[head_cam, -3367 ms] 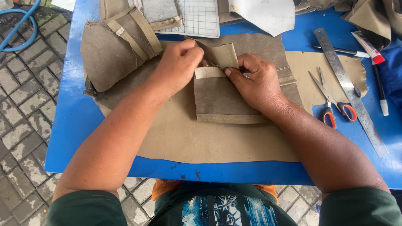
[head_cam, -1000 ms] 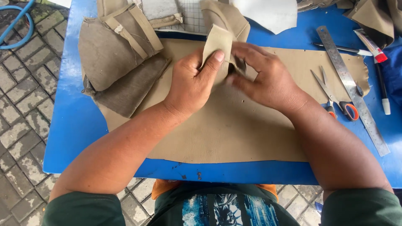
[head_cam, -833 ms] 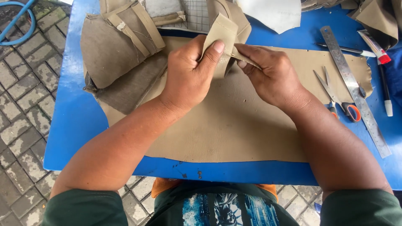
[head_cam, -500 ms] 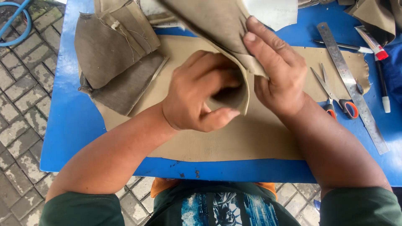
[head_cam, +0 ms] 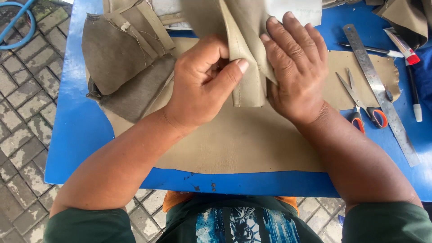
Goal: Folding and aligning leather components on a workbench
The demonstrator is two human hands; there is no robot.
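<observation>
Both hands are closed on one folded piece of khaki-tan fabric (head_cam: 245, 67), which is held raised over the middle of the blue table (head_cam: 76, 135). The left hand (head_cam: 202, 85) is curled nearly shut, its thumb pressed flat against the stitched vertical edge of the piece while the other fingers are tucked behind it, out of sight. The right hand (head_cam: 297, 67) is laid almost flat, fingers extended and close together, against the right face of the same piece, so that the cloth is pinched between the two hands. The step in hand appears to be the folding or turning of this piece along its seam, with the crease being set by the left thumb. Below the hands a large flat sheet of tan leather-like material (head_cam: 243, 144) is spread on the table; to the far left a stack of stitched grey-brown fabric panels (head_cam: 121, 54) is lying. To the right, well apart from the hands, orange-handled scissors (head_cam: 360, 108), a long steel ruler (head_cam: 378, 90) and a white marker pen with a red cap (head_cam: 402, 45) are lying. The next move would seem to call for a firm, even press along the fold, with the edges kept aligned; how the hidden fingers grip cannot be told.
</observation>
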